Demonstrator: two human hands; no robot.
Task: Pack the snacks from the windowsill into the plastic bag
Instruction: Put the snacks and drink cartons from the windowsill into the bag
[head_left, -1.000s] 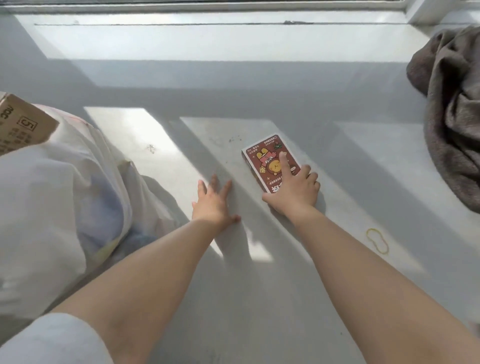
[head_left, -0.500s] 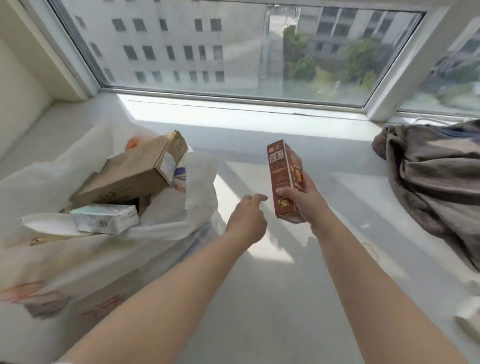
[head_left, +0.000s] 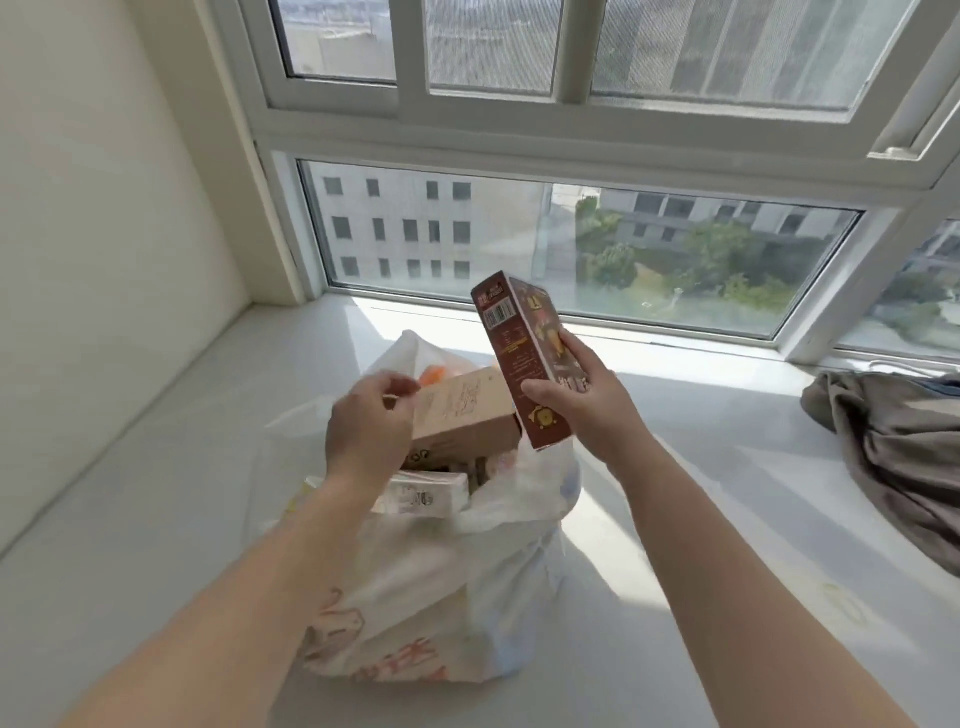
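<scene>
My right hand (head_left: 589, 402) grips a dark red snack box (head_left: 522, 353) and holds it nearly upright just above the right side of the bag's mouth. The white plastic bag (head_left: 441, 587) stands on the windowsill in front of me, stuffed with boxes. A tan cardboard box (head_left: 460, 415) sticks out of its top, and a pale box (head_left: 421, 496) lies below it. My left hand (head_left: 369, 426) is over the bag's left side, fingers curled at the tan box's left end; whether it grips the box or the bag's edge is unclear.
A crumpled grey-brown cloth (head_left: 904, 457) lies on the windowsill (head_left: 156, 509) at the right. The wall (head_left: 104, 208) closes off the left side, and the window frame (head_left: 545, 317) runs along the back.
My right hand lifted the red box off the sill and carried it left to above the bag. My left hand moved from the sill to the bag's top. My view rose toward the window.
</scene>
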